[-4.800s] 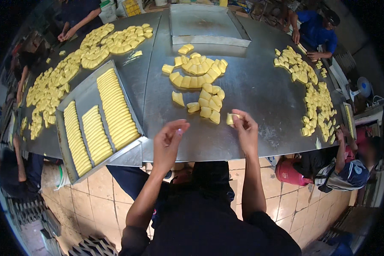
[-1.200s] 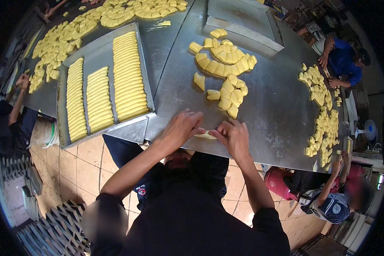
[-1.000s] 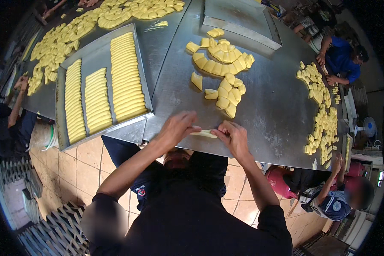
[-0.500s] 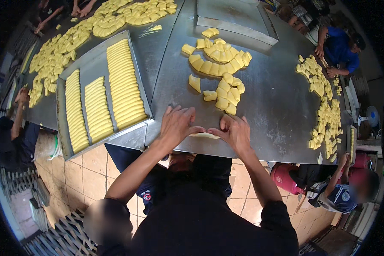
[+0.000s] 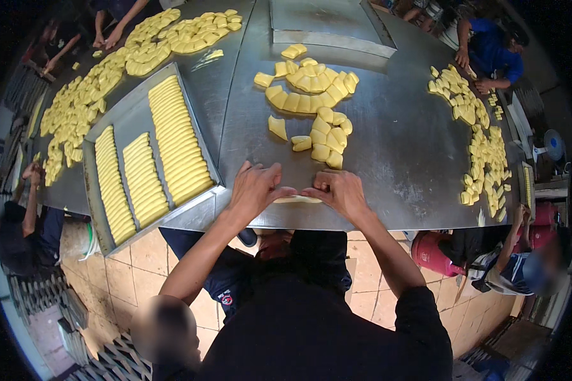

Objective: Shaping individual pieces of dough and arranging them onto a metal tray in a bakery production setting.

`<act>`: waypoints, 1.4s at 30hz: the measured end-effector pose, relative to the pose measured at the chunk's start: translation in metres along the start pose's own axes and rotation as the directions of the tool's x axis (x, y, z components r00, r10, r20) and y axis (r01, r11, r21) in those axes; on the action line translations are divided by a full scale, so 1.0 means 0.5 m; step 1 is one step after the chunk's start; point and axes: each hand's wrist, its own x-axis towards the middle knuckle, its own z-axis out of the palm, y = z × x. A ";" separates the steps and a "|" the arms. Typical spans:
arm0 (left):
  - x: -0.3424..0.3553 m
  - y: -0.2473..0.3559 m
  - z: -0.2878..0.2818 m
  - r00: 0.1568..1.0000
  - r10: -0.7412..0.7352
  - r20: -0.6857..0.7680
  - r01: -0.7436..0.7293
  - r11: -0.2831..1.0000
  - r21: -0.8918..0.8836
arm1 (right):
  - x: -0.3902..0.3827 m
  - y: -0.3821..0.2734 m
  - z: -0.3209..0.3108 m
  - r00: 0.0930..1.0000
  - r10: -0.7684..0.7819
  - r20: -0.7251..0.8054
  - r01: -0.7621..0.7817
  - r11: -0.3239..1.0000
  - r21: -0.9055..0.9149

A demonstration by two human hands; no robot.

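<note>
Dough piece under both hands.

dough pieces: pale yellow
table: grey steel
tray: silver
floor tiles: beige
sleeve: black

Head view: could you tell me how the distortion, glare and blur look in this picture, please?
Head view: fisheye bends the table edges and blackens the corners; soft glare streaks the steel near the dough pieces; both hands and the dough strip are sharp; faces at the rim are blurred.
</note>
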 end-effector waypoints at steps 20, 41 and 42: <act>-0.007 -0.030 -0.006 0.996 0.067 -0.066 -0.073 0.992 -0.100 | -0.011 0.004 -0.011 0.994 0.086 -0.065 -0.095 0.986 -0.140; -0.050 -0.030 0.026 0.963 -0.046 -0.265 0.045 0.999 -0.011 | 0.079 -0.017 0.039 0.906 -0.415 -0.080 0.422 0.896 0.140; -0.049 0.006 0.025 0.981 0.039 -0.188 0.004 0.974 0.226 | 0.073 -0.005 0.024 0.921 -0.388 -0.032 0.389 0.914 0.119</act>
